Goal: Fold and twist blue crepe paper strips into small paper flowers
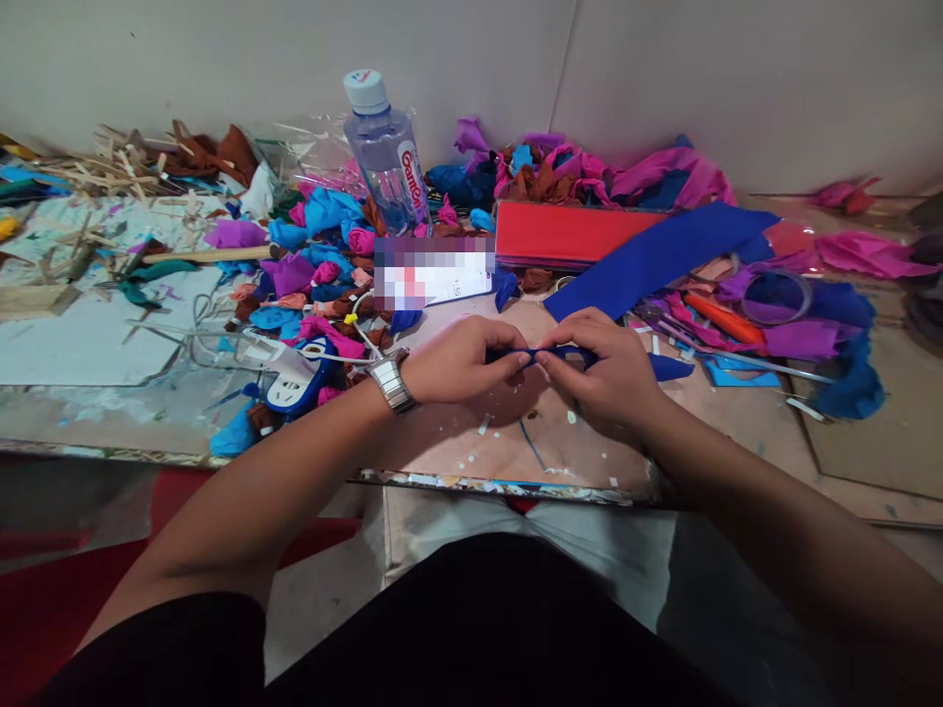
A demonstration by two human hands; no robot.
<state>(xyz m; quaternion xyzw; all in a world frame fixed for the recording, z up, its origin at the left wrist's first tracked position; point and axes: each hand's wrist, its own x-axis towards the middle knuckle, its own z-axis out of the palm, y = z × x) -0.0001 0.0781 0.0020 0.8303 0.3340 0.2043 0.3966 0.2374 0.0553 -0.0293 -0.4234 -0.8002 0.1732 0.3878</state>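
Your L hand (pixel 464 361) and R hand (pixel 608 371) are nearly tip to tip, nearer you than the bottle (pixel 390 177) and R of it, w/ thumbs and index fingers pinching a dark blue strip (pixel 587 357) btwn them; your other fingers are curled, exact pos. can't tell. A blue pointed end (pixel 672 367) sticks out past your R hand; can't tell if it's the same pc. Rel. to the bottle: phone (pixel 471 287) just in front, partly blurred; red sheets (pixel 567 233) to the R, w/ a long blue sheet (pixel 663 260) slanting across their end; socket block (pixel 295 391) nearer you, L; wood sticks (pixel 118 162) well L; crumpled paper pcs (pixel 328 211) around its base.
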